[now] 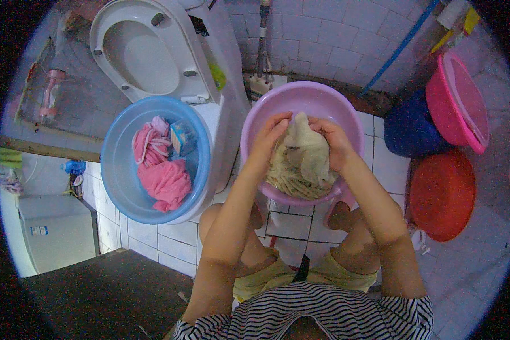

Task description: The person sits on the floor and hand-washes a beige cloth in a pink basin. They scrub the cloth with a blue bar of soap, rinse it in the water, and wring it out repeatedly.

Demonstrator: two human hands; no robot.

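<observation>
A round pink-lilac basin (345, 105) stands on the tiled floor between my feet. In it is a bunched, wet-looking cream cloth (307, 161), its lower part gathered in folds. My left hand (273, 135) grips the cloth's upper left side with curled fingers. On the opposite side my right hand (333, 141) closes around the upper right edge, thumb out of sight. A peak of cloth sticks up between the two hands. Whether the cloth is a garment or a towel I cannot tell.
Left of me a blue basin (112, 170) holds pink cloths (165, 184) and a small packet (182, 137), beside a toilet (147, 51) with its lid raised. At right are a dark blue bucket (411, 130), a hot-pink basin (447, 107) and a red basin (442, 195).
</observation>
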